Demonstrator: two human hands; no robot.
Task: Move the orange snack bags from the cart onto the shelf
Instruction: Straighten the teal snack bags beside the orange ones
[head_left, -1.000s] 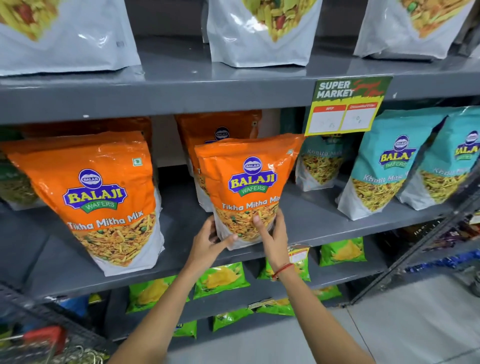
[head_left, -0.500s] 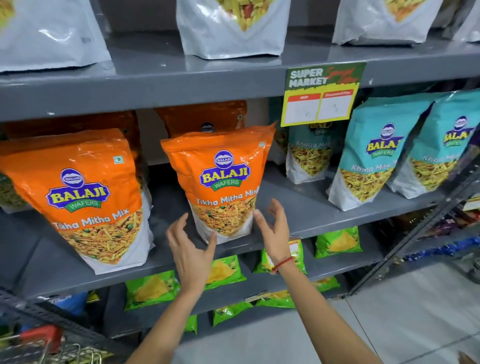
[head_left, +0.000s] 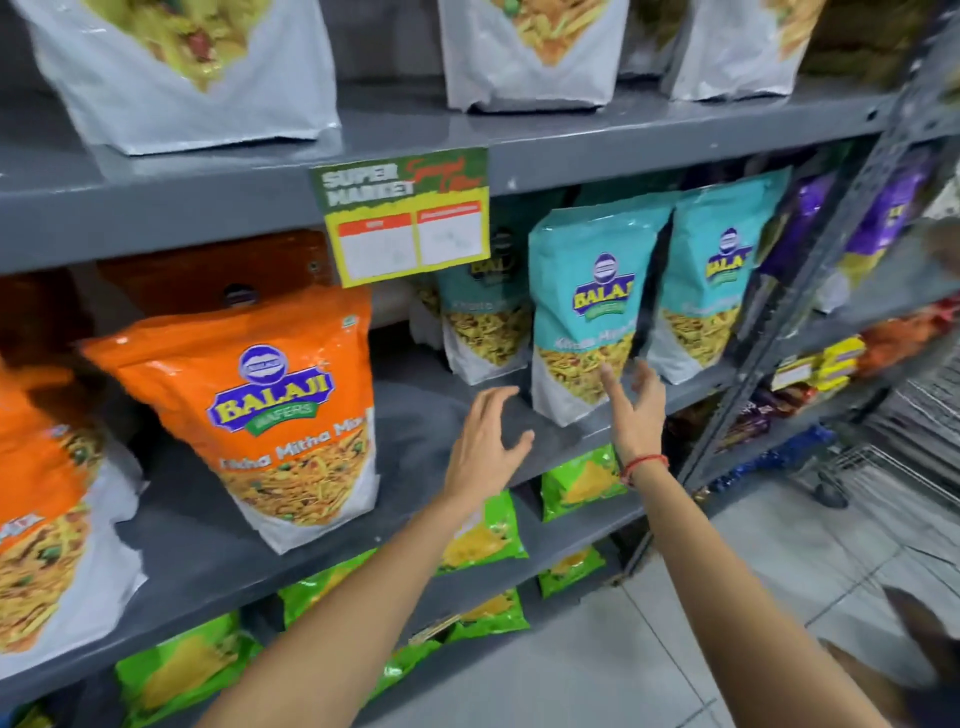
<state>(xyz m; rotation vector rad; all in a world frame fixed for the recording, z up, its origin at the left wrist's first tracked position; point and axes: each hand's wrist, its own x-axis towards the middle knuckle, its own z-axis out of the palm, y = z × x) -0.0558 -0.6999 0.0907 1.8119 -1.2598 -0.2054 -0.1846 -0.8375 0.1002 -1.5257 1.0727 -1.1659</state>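
An orange snack bag (head_left: 280, 415) stands upright on the grey middle shelf (head_left: 218, 540), with another orange bag (head_left: 41, 499) at the left edge and a darker orange one (head_left: 218, 275) behind. My left hand (head_left: 485, 444) is open, fingers spread, to the right of the standing bag and apart from it. My right hand (head_left: 631, 410), with a red thread on the wrist, is open in front of a teal snack bag (head_left: 587, 312). Neither hand holds anything.
More teal bags (head_left: 711, 280) stand to the right. White bags (head_left: 530, 47) fill the top shelf, green packets (head_left: 483, 535) the lower ones. A price sign (head_left: 405, 218) hangs from the shelf edge. A metal upright (head_left: 810, 291) and a wire cart (head_left: 883, 467) are at right.
Both hands let go of the orange bag, which now stands on the shelf. The hands opened and swung right toward the teal bags as the view turned right.
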